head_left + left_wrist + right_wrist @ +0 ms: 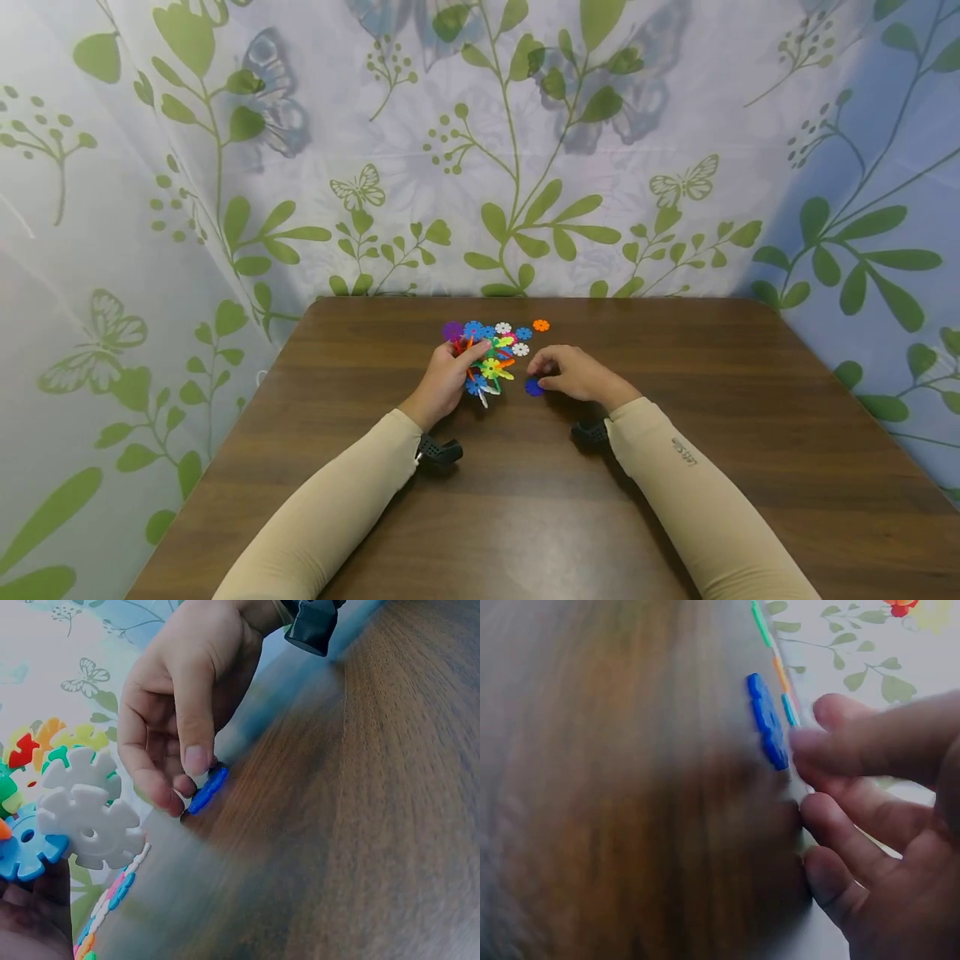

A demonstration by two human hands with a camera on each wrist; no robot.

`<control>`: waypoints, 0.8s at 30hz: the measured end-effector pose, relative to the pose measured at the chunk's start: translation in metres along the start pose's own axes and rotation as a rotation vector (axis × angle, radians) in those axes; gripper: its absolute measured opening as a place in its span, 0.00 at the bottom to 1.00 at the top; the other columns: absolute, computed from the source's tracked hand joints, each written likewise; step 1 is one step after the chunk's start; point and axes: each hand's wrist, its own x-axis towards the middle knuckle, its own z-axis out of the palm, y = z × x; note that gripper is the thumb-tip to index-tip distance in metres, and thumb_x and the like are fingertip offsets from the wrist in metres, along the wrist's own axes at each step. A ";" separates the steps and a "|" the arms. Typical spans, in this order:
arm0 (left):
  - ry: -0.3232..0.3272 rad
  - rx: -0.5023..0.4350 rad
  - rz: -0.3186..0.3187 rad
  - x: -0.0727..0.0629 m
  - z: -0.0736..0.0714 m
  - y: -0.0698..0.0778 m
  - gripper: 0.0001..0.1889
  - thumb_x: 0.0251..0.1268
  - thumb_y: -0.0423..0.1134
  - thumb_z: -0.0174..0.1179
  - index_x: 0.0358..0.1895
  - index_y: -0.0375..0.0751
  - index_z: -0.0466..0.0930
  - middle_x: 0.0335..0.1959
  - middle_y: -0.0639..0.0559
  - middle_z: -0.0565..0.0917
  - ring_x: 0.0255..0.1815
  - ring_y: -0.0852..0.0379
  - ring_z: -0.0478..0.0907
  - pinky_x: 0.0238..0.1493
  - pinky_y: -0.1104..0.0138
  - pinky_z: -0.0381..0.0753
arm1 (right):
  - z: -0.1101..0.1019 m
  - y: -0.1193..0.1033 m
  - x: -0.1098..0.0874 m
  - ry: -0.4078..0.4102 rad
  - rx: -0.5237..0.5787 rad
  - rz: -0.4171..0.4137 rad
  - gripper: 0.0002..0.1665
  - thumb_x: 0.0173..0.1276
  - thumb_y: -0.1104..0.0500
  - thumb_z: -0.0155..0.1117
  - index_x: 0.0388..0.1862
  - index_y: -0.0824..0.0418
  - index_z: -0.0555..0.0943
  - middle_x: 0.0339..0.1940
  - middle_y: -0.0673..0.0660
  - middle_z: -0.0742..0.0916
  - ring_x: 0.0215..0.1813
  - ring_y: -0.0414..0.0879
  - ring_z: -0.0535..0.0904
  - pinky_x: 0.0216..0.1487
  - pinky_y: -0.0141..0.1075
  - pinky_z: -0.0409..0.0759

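Note:
My left hand (pixel 441 382) grips a cluster of notched plastic snowflake discs (pixel 491 368) joined at angles, in yellow, green, orange, red, blue and white. A white disc (pixel 88 829) faces the camera in the left wrist view. Beside the cluster, my right hand (pixel 577 373) is low over the table with bent fingers at a dark blue snowflake disc (pixel 533 387). That disc (pixel 765 720) looks flat against the tabletop in the right wrist view. Thumb and fingertips are at its edge, but whether they pinch it is unclear.
Loose snowflake discs lie behind the hands on the brown wooden table (pixel 510 517): purple (pixel 452 331), orange (pixel 541 325), white (pixel 521 349) and several blue ones. A curtain (pixel 480 192) patterned with leaves and butterflies hangs along the table's far edge.

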 end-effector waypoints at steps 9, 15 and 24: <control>0.008 0.039 -0.014 0.000 0.002 -0.002 0.18 0.76 0.37 0.66 0.56 0.24 0.76 0.44 0.45 0.83 0.42 0.54 0.84 0.50 0.64 0.85 | 0.000 -0.009 -0.001 -0.138 -0.040 -0.055 0.12 0.68 0.64 0.78 0.49 0.56 0.87 0.39 0.47 0.85 0.44 0.46 0.80 0.50 0.43 0.82; -0.011 0.081 0.021 -0.002 0.001 -0.003 0.15 0.73 0.36 0.69 0.51 0.28 0.78 0.41 0.47 0.83 0.43 0.54 0.81 0.50 0.65 0.84 | -0.006 -0.010 -0.004 -0.093 0.090 -0.001 0.06 0.75 0.66 0.70 0.47 0.60 0.83 0.36 0.52 0.85 0.35 0.50 0.81 0.40 0.44 0.85; -0.108 0.231 0.035 -0.005 -0.002 -0.003 0.26 0.73 0.38 0.69 0.64 0.21 0.74 0.57 0.29 0.83 0.49 0.47 0.86 0.52 0.62 0.85 | -0.021 -0.021 -0.009 0.179 0.424 -0.004 0.12 0.75 0.64 0.71 0.53 0.67 0.88 0.47 0.63 0.90 0.47 0.65 0.87 0.49 0.45 0.87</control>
